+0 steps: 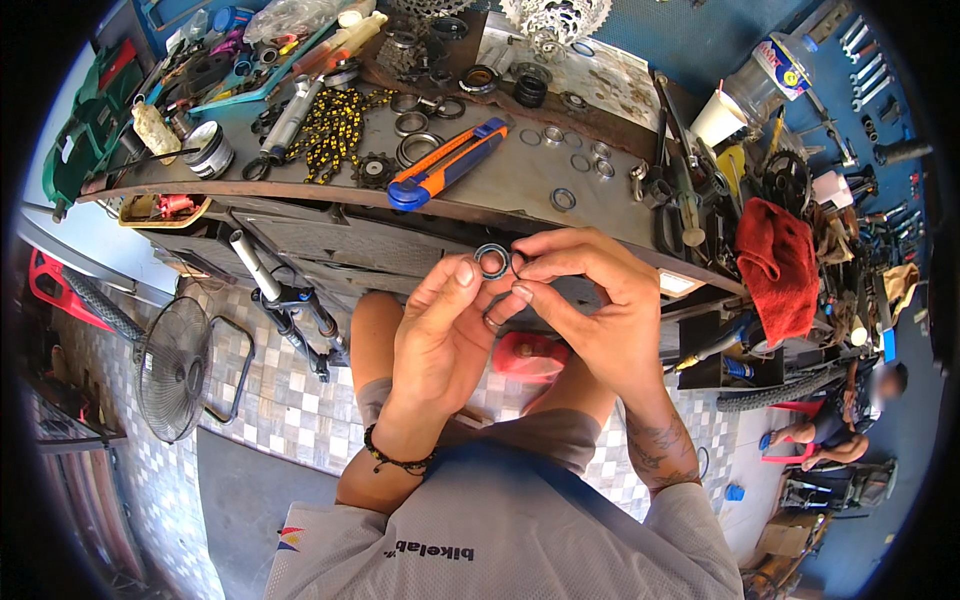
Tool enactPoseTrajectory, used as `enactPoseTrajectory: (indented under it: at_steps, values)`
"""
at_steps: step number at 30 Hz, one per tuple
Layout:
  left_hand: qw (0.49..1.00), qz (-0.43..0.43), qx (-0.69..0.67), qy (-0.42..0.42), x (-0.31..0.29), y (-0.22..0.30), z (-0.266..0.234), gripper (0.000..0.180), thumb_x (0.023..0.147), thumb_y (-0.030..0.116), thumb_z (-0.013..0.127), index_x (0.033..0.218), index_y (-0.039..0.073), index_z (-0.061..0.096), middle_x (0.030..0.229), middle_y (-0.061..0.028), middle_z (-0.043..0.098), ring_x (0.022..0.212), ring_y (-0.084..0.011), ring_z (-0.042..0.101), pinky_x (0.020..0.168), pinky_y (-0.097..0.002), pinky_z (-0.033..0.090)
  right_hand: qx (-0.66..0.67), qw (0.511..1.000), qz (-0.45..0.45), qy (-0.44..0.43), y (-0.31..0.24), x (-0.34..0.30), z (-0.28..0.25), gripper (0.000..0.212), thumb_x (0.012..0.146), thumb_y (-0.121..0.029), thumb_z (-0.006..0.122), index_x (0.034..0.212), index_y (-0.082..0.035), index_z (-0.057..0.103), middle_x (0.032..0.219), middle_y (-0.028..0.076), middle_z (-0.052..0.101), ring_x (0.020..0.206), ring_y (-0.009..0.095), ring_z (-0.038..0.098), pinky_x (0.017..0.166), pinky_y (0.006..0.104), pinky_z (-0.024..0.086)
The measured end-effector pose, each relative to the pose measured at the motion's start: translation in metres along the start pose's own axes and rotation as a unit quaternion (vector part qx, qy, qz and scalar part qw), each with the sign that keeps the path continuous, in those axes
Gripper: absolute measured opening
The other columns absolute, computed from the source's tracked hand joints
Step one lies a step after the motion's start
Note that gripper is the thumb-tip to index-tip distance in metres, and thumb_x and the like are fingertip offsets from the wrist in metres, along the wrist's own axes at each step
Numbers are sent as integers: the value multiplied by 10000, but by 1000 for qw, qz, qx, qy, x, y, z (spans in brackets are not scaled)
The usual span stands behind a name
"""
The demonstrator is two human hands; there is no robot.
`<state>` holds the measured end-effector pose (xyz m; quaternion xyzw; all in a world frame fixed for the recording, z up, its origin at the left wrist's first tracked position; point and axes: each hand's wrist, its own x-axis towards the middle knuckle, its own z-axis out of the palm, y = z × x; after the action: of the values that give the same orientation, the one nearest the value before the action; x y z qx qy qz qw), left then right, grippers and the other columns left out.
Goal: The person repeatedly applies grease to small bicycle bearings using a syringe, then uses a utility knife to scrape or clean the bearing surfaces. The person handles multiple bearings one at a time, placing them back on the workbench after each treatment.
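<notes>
My left hand (437, 325) pinches a small ring-shaped bearing (492, 261) between thumb and fingers, just in front of the bench edge. Right beside it, my right hand (590, 290) holds a thin dark ring (518, 264) by its edge, between thumb and forefinger. It looks like a bearing seal. The two rings are very close; whether they touch I cannot tell. On the bench beyond lie an orange and blue utility knife (449, 163), another bearing (563, 199) and several loose rings (603, 168).
Along the bench stand a jar (208, 150), a yellow and black chain (335, 130), sprockets (556, 22) and a white cup (718, 118). A red cloth (776, 270) hangs at the right. A floor fan (175, 370) and a bike fork (290, 300) are at the left; a person (845, 415) sits far right.
</notes>
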<state>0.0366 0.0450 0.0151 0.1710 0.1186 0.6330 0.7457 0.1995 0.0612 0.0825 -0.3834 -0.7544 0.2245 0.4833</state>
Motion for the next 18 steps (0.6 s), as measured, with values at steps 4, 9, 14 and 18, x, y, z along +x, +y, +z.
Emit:
enactPoseTrajectory:
  at_steps: [4, 9, 14, 18]
  values:
    - [999, -16, -21, -38, -1, 0, -3, 115, 1065, 177, 604, 1068, 89, 677, 1171, -60, 685, 1145, -207, 682, 990, -393, 572, 3, 1000, -19, 0, -2, 2, -4, 216, 790, 45, 827, 982, 5, 736, 1097, 134, 751, 982, 230, 735, 863, 334, 579]
    - [999, -6, 28, -15, -4, -4, -4, 196, 1035, 273, 664, 1055, 80, 642, 1155, -41, 680, 1103, -187, 654, 941, -389, 545, -30, 998, -55, -4, -11, 5, -1, 289, 777, 39, 841, 1038, -6, 726, 1086, 148, 761, 1004, 246, 740, 875, 348, 583]
    - [999, -8, 45, -8, -5, -7, -5, 199, 1035, 275, 664, 1015, 79, 641, 1171, -44, 669, 1104, -205, 648, 938, -395, 529, -64, 996, -54, -31, -17, 7, -3, 281, 777, 16, 838, 1036, -13, 732, 1073, 122, 773, 978, 249, 747, 861, 349, 586]
    - [999, -4, 41, -14, -5, -7, -7, 207, 1035, 279, 665, 1005, 75, 643, 1174, -45, 667, 1103, -209, 647, 935, -392, 529, -82, 994, -59, -39, -17, 7, -4, 274, 773, 7, 833, 1027, -18, 733, 1057, 113, 775, 966, 259, 747, 855, 353, 582]
